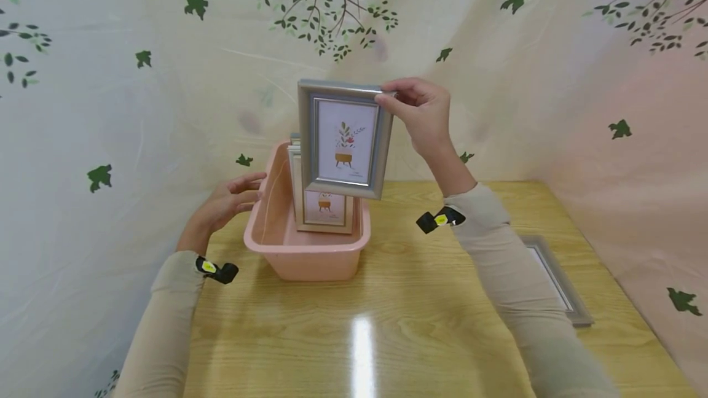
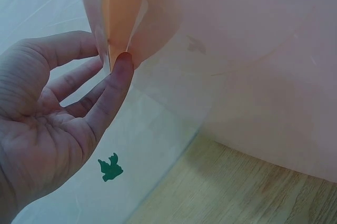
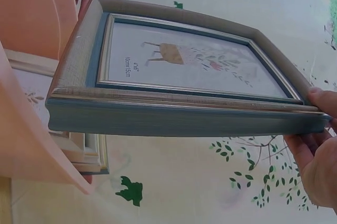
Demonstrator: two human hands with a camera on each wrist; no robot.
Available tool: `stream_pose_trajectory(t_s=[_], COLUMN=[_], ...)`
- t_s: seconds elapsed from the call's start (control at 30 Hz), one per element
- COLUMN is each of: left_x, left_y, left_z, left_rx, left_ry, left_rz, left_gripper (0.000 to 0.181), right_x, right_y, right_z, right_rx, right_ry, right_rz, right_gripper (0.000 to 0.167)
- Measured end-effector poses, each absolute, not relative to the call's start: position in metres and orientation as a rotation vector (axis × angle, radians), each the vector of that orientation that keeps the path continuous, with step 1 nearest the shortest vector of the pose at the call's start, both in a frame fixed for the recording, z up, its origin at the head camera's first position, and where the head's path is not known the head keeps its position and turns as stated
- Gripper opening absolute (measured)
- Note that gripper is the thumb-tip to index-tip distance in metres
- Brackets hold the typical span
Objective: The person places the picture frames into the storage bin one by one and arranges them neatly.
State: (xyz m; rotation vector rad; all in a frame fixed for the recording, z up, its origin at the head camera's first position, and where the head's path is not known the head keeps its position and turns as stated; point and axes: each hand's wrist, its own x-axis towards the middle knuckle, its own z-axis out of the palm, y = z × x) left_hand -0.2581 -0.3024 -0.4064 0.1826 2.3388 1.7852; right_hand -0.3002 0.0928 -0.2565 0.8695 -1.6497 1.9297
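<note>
My right hand [image 1: 424, 112] pinches the upper right corner of a silver-grey picture frame [image 1: 306, 140] holding a print of a potted plant. In the right wrist view, that picture frame [image 3: 174, 95] shows a bluish-grey side edge, with fingers below and the thumb on its face. It hangs upright over a pink plastic basin [image 1: 310, 263]. A pale cream-and-wood-toned picture frame [image 1: 326, 230] stands inside the basin, partly hidden, with more frame edges behind it. At the basin's left side, my left hand [image 1: 224, 204] touches the rim with fairly straight fingers; the left wrist view shows its fingertips [image 2: 122, 66] against the wall.
A grey picture frame [image 1: 558, 281] lies flat at the right of the wooden table [image 1: 409, 324], partly covered by the right sleeve. Cloth [image 1: 138, 140] printed with leaves and birds hangs behind and along both sides.
</note>
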Motion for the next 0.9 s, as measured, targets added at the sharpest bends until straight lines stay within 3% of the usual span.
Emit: stream_pose_trajectory(t_s=[0.9], left_x=[-0.258], left_y=[-0.303], left_z=[-0.41], left_rx=[0.183], left_ry=[2.313], left_rz=[1.829], left_gripper=[0.063], right_x=[-0.304], right_y=[0.055], right_z=[-0.306], right_rx=[0.814], right_ry=[-1.736], right_rz=[1.863], right_gripper=[0.017])
